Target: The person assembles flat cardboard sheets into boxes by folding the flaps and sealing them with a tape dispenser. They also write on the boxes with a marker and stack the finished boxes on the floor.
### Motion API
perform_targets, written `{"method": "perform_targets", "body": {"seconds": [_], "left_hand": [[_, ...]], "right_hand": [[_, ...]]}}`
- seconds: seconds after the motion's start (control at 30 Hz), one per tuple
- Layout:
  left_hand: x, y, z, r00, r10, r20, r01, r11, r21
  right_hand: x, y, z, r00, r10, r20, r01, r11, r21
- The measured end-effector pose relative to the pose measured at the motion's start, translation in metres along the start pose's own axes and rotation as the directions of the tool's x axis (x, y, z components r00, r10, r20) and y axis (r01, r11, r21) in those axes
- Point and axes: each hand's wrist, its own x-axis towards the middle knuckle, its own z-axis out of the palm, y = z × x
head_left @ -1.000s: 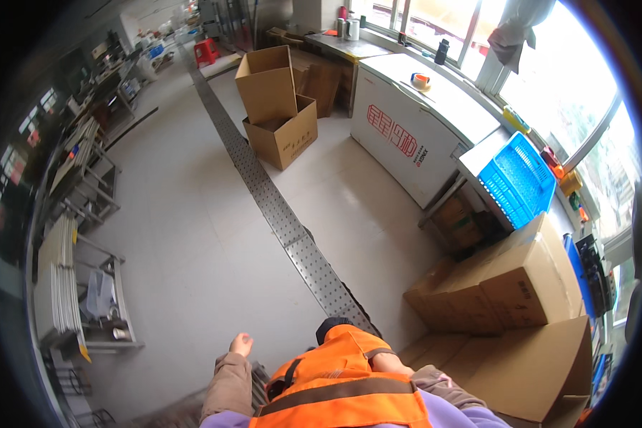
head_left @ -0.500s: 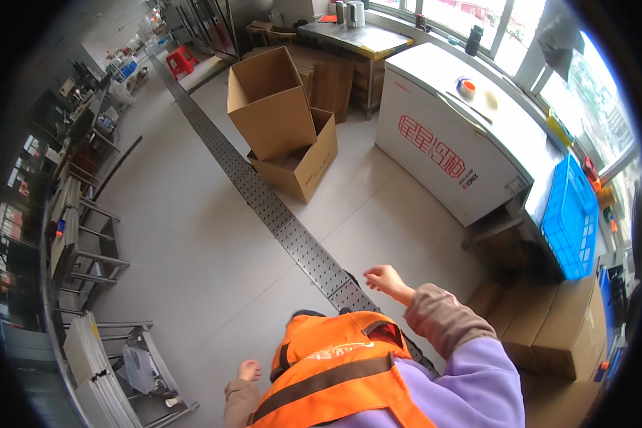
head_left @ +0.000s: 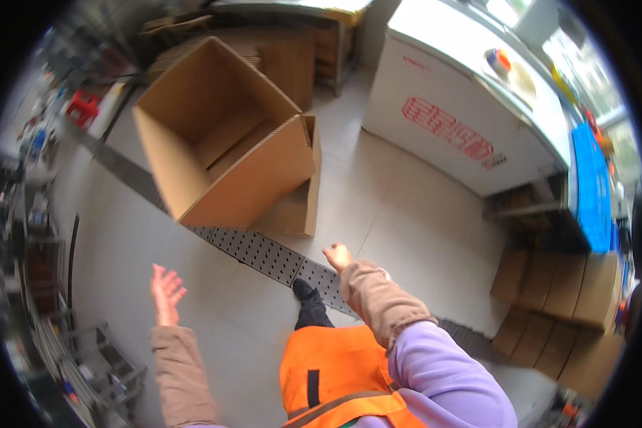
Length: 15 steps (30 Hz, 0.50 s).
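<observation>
A large, open-topped cardboard box [head_left: 253,182] stands tilted in a second cardboard box [head_left: 311,200] on the floor ahead of me. Off the near left corner of the tilted box, my left hand [head_left: 165,294] is held out with its fingers spread and nothing in it. Just short of the lower box's near right corner is my right hand [head_left: 338,255], empty and apart from the cardboard, its fingers loosely bent and slightly blurred. Most of the lower box is hidden by the upper one.
A perforated metal drain strip [head_left: 257,255] crosses the floor under my shoe [head_left: 303,288]. At the right stand a white chest freezer [head_left: 435,118], a blue crate [head_left: 592,189] and stacked cartons [head_left: 560,289]. Metal racks [head_left: 103,364] line the left; a red stool [head_left: 83,107] is farther back.
I have come closer to the two boxes, which now look larger. My left hand has risen forward with fingers spread; my right arm is stretched out toward the boxes.
</observation>
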Motion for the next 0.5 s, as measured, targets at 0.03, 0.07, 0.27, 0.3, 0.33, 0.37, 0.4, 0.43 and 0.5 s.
{"method": "perform_targets", "body": {"seconds": [0.03,0.07,0.27,0.3,0.33,0.37,0.4,0.43,0.5], "left_hand": [[0.040,0.036,0.007,0.998,0.011,0.065,-0.012,1.000,0.015],[0.076,0.062,0.015,0.993,0.030,0.111,-0.034,0.999,0.026],[0.186,0.116,0.055,0.956,-0.120,0.267,0.059,0.973,0.224],[0.183,0.116,0.055,0.988,-0.019,0.153,-0.029,0.951,0.308],[0.177,0.117,0.054,0.966,-0.002,0.259,-0.075,0.955,0.287],[0.165,0.114,0.053,0.965,0.005,0.261,-0.085,0.951,0.298],[0.152,0.115,0.051,0.983,0.008,0.184,-0.065,0.950,0.307],[0.137,0.114,0.051,0.958,0.017,0.285,-0.102,0.953,0.285],[0.102,0.108,0.054,0.953,0.028,0.300,-0.116,0.953,0.279]], "right_hand": [[0.018,-0.011,0.020,0.999,-0.015,-0.030,0.014,0.999,-0.033],[0.041,-0.023,0.034,0.998,-0.014,-0.059,0.010,0.997,-0.074],[0.130,-0.062,0.105,0.967,0.179,-0.180,-0.181,0.984,0.008],[0.137,-0.064,0.109,0.968,0.179,-0.177,-0.179,0.984,0.019],[0.145,-0.063,0.108,0.963,0.207,-0.172,-0.196,0.978,0.077],[0.148,-0.061,0.105,0.961,0.245,-0.131,-0.230,0.966,0.119],[0.150,-0.055,0.099,0.959,0.230,-0.163,-0.215,0.971,0.107],[0.149,-0.047,0.090,0.955,0.210,-0.208,-0.195,0.977,0.090],[0.141,-0.022,0.066,0.949,0.164,-0.268,-0.154,0.986,0.058]]}}
